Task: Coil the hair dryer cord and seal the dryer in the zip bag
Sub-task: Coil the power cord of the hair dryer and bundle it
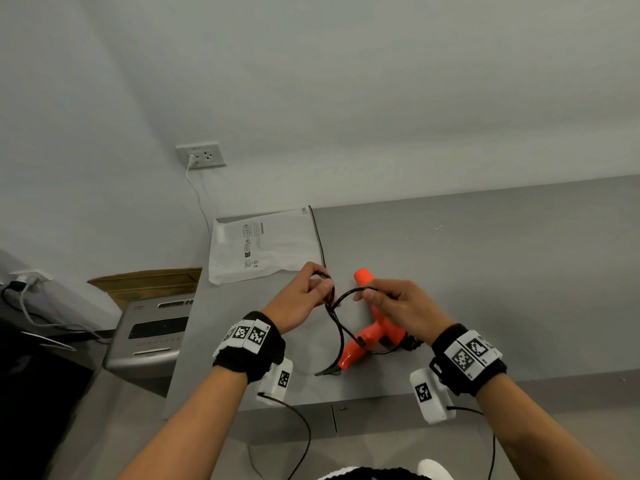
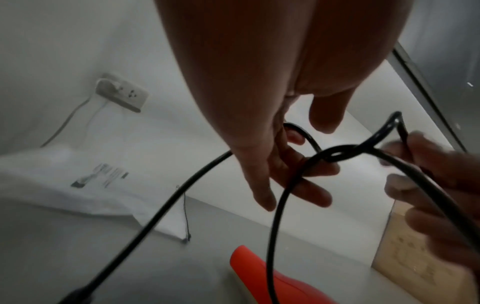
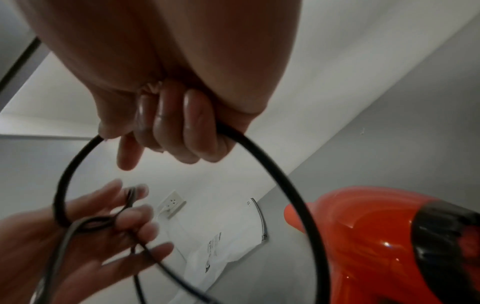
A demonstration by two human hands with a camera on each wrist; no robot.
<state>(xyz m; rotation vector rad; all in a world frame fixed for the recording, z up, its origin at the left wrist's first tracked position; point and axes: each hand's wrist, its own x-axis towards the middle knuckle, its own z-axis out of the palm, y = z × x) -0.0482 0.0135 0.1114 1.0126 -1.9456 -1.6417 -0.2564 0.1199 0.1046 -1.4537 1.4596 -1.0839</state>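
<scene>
Both hands pinch the black cord (image 1: 341,327). The left hand (image 1: 304,299) holds small loops; the right hand (image 1: 398,303) holds the next loop, just right of them.

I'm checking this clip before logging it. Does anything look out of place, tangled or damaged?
Nothing stands out. The left hand and right hand each hold a loop of the black cord above the orange hair dryer, which lies on the grey table. The white zip bag lies flat beyond them.
</scene>
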